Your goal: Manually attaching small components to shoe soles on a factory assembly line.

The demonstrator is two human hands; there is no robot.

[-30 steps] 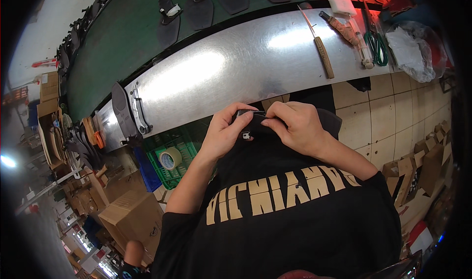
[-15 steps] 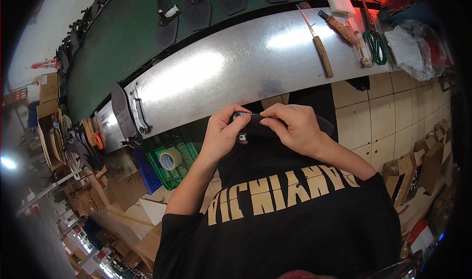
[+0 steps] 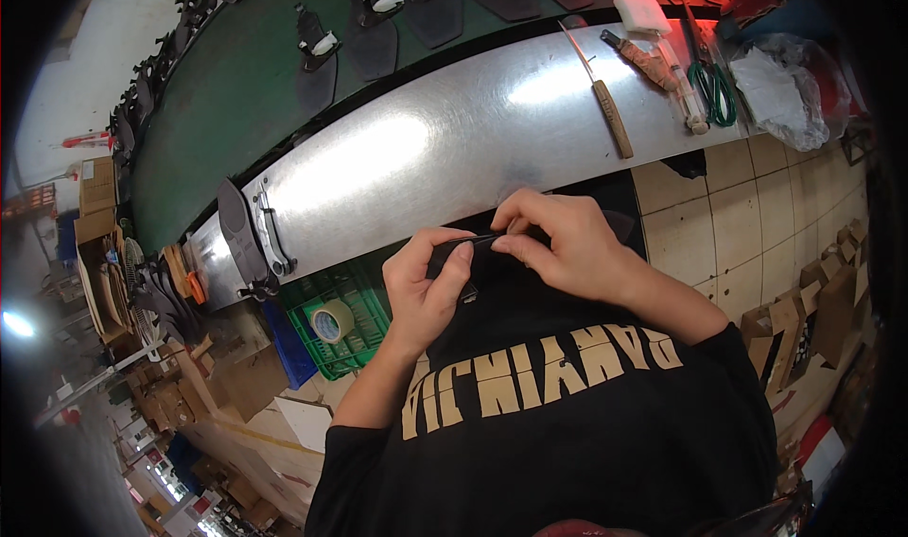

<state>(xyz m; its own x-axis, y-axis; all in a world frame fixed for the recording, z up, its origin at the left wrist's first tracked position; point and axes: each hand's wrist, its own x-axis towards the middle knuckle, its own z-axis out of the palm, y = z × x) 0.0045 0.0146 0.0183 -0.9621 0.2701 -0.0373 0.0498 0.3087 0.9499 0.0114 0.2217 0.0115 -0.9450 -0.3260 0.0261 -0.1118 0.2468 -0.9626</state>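
Close to my chest, in front of the metal bench's near edge, both hands work on a black strap point(image 3: 484, 238). My left hand point(image 3: 419, 286) pinches it between thumb and fingers. Thumb and forefinger of my right hand point(image 3: 575, 248) close on the strap a short way to the right, the other fingers curled. A dark, rounded sole-like end point(image 3: 620, 224) sticks out behind the right hand; the rest is lost against my black shirt. A small buckle-like piece point(image 3: 468, 295) hangs dimly below the left hand.
On the metal bench point(image 3: 426, 192) lie a dark sole point(image 3: 240, 234), a metal hand tool point(image 3: 272, 234), a wooden-handled awl point(image 3: 612, 119) and green-handled scissors point(image 3: 711, 94). Sandal parts point(image 3: 317, 50) line the green surface beyond. A tape roll point(image 3: 333, 321) sits in a green crate point(image 3: 364, 348).
My left hand has turned and shifted slightly left and down. The right fingers have risen a little. The light buckle piece has become darker and partly hidden. The view has tilted slightly.
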